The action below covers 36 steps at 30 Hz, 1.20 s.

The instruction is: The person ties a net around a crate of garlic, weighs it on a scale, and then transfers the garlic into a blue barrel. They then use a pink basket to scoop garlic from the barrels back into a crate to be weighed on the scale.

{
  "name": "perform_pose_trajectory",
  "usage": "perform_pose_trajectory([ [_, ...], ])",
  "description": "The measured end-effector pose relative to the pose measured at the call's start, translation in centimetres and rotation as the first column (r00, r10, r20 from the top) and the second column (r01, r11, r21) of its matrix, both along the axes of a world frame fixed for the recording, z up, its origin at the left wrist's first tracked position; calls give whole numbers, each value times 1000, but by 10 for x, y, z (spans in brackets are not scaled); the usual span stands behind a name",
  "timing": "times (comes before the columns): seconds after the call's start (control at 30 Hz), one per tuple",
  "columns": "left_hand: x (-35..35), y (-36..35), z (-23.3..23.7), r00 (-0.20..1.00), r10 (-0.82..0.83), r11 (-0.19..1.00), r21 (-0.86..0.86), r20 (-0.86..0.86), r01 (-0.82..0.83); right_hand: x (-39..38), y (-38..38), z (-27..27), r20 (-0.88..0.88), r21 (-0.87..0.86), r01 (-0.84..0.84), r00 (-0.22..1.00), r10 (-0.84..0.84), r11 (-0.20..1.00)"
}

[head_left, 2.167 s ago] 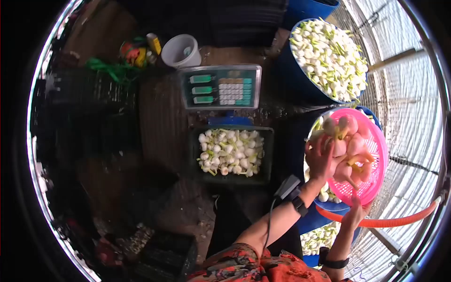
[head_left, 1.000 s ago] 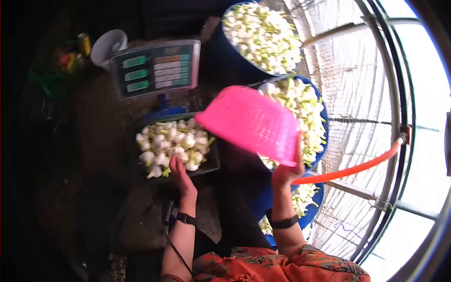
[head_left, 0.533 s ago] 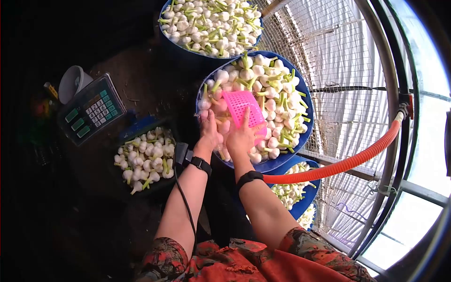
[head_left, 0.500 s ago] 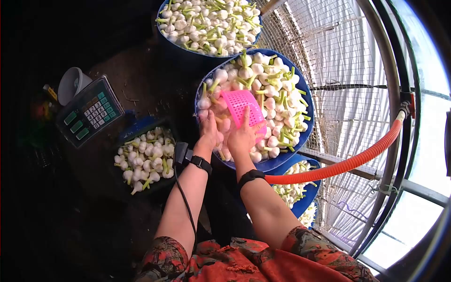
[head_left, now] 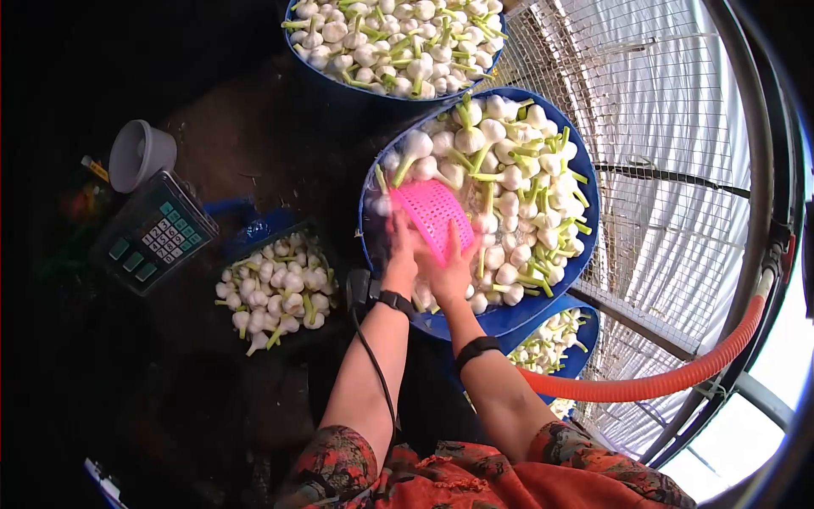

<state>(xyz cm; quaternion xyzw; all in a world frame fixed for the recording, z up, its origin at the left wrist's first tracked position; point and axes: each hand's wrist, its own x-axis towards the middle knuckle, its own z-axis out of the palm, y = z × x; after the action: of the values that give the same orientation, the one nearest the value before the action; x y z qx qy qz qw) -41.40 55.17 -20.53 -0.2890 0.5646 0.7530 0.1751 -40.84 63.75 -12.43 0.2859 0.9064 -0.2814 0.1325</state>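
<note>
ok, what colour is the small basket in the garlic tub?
Bright pink; the basket shows best in the head view.

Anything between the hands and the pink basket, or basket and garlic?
Nothing visible: right hand holds the pink basket, left hand lies against it, blurred; the basket sits on the garlic in the blue tub.

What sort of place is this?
Probably a farm shed for sorting and weighing garlic: blue tubs heaped with trimmed garlic bulbs, an electronic scale, and wire-mesh walls backed with sheeting.

pink basket (head_left: 434, 214) | mesh, tilted | on garlic (head_left: 509, 161) in blue tub (head_left: 585, 246)
</note>
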Motion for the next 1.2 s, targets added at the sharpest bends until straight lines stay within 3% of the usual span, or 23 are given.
perform_pose_trajectory([
  [0.07, -19, 5, 29, 954, -27, 983, 183, 300, -29, 1, 22, -2, -166, 51, -109, 979, 116, 993],
  [0.1, -27, 3, 59, 949, -68, 993, -69, 307, 93, -10, 35, 0, -202, 29, -147, 968, 150, 989],
  [0.13, -21, -2, 63, 943, -80, 992, -70, 323, 108, -24, 42, 5, -68, -69, -66, 996, 61, 995],
  [0.2, -7, -9, 60, 935, 325, 925, -254, 140, -283, -40, 61, -8, 81, -126, -61, 994, 72, 990],
  [0.23, -7, -4, 56, 915, 296, 897, -411, 276, -166, -39, 66, -16, 90, -118, -57, 994, 68, 991],
  [0.27, -8, -1, 53, 913, 291, 902, -401, 284, -163, -37, 71, -22, 14, -66, -117, 993, 118, 991],
  [0.33, -18, -2, 53, 689, 332, 926, -362, 644, -108, -43, 78, -20, -73, -5, -187, 980, 186, 982],
  [0.4, -11, 3, 29, 680, 318, 943, -296, 661, -153, -55, 90, -2, 156, -256, -97, 978, 140, 962],
  [0.47, -5, 14, 24, 732, 428, 825, 102, 530, -556, -72, 90, 24, 318, -267, -52, 938, 139, 962],
  [0.5, -4, 21, 32, 648, 341, 880, 11, 680, -475, -73, 94, 22, 323, -236, -80, 934, 156, 969],
  [0.53, -13, 13, 81, 661, 239, 885, 122, 711, -450, -79, 90, 20, 314, -210, -111, 933, 175, 971],
  [0.6, 11, 26, 54, 890, 207, 977, -127, 406, -170, -77, 85, 5, 315, -158, -147, 930, 191, 976],
  [0.63, 17, 26, 51, 936, 272, 929, -313, 222, -196, -73, 86, 6, 325, -102, -179, 924, 203, 979],
  [0.67, 19, 25, 48, 935, 277, 930, -307, 221, -203, -72, 88, 9, 324, -96, -185, 923, 207, 978],
  [0.73, 11, 17, 43, 892, 406, 755, -623, 198, -205, -81, 87, 18, 405, -138, -276, 861, 309, 951],
  [0.8, -7, 6, 36, 869, 427, 779, -590, 252, -212, -96, 90, 31, 410, -203, -278, 847, 339, 939],
  [0.87, -16, 1, 28, 776, 399, 916, -252, 488, -312, -105, 105, 42, 455, -329, -215, 817, 354, 919],
  [0.9, -18, 4, 35, 846, 386, 913, -284, 369, -293, -111, 117, 40, 441, -424, -161, 823, 359, 891],
  [0.93, -17, 17, 29, 801, 477, 867, -47, 361, -495, -115, 132, 37, 432, -514, -98, 829, 356, 852],
  [1.0, -20, 37, 25, 837, 434, 890, -16, 334, -456, -128, 150, 40, 506, -567, -10, 785, 357, 824],
  [1.1, -38, 38, 77, 782, 517, 815, 80, 348, -574, -140, 158, 80, 515, -638, 95, 791, 331, 764],
  [1.13, -45, 45, 98, 863, 462, 886, -76, 202, -457, -143, 164, 89, 508, -655, 97, 791, 342, 749],
  [1.2, -49, 37, 132, 939, 182, 953, -288, 291, -96, -149, 176, 104, 493, -684, 99, 794, 357, 723],
])
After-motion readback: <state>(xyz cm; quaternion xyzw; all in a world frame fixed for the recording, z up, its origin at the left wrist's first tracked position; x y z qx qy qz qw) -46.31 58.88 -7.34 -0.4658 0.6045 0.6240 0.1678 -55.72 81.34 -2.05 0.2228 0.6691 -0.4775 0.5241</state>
